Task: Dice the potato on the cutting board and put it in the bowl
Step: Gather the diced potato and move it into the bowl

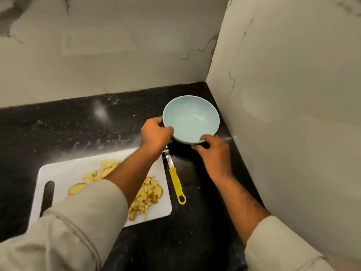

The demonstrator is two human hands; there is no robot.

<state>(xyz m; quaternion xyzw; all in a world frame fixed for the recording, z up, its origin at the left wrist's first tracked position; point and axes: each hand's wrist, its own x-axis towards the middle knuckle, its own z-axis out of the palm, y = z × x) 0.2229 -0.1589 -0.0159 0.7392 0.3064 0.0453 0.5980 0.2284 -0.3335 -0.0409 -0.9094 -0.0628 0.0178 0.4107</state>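
I see both hands on the pale blue bowl, which sits near the back right corner of the black surface, close to the marbled wall. My left hand has its grip curled round the bowl's left rim, fingers wrapped over the edge. My right hand holds the near right edge, thumb against the rim and fingers curled below it. I cannot tell whether the bowl is lifted or resting; its inside shows no potato, only faint smears.

The diced potato lies in 2 loose heaps on the white cutting board, partly hidden by my left forearm and its beige sleeve. A larger slice with skin lies at the board's left, near the handle slot. A knife with a yellow handle lies on the surface just beside the board's right edge, blade pointing toward the bowl.
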